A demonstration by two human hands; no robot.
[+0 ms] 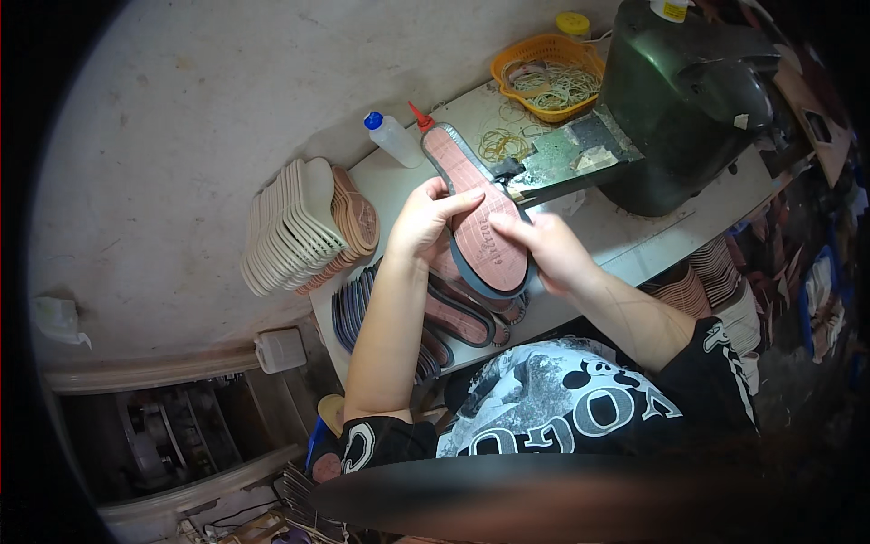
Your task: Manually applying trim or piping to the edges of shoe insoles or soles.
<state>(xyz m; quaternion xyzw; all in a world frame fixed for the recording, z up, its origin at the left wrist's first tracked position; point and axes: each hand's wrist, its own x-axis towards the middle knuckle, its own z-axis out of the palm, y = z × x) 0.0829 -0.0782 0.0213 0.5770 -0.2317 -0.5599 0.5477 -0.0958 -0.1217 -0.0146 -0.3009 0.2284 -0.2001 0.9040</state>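
A pink insole (471, 199) with a dark rim is held up in both hands, tilted, its narrow end pointing away from me. My left hand (426, 220) grips its left edge, thumb lying across the pink face. On the right edge, my right hand (555, 252) pinches it with the thumb pressed on top; its other fingers are hidden underneath. Just past the insole is the arm of a dark green sewing machine (693, 100). Beneath my hands, more dark-rimmed pink insoles (458, 313) lie overlapped on the white table (634, 240).
Left of the table's edge leans a stack of cream insoles (299, 222) with brown ones beside it. A blue-capped bottle (390, 136) and a red nozzle (420, 116) stand near the wall. An orange basket (544, 104) holds tangled cord. More stacked pieces (716, 276) sit at right.
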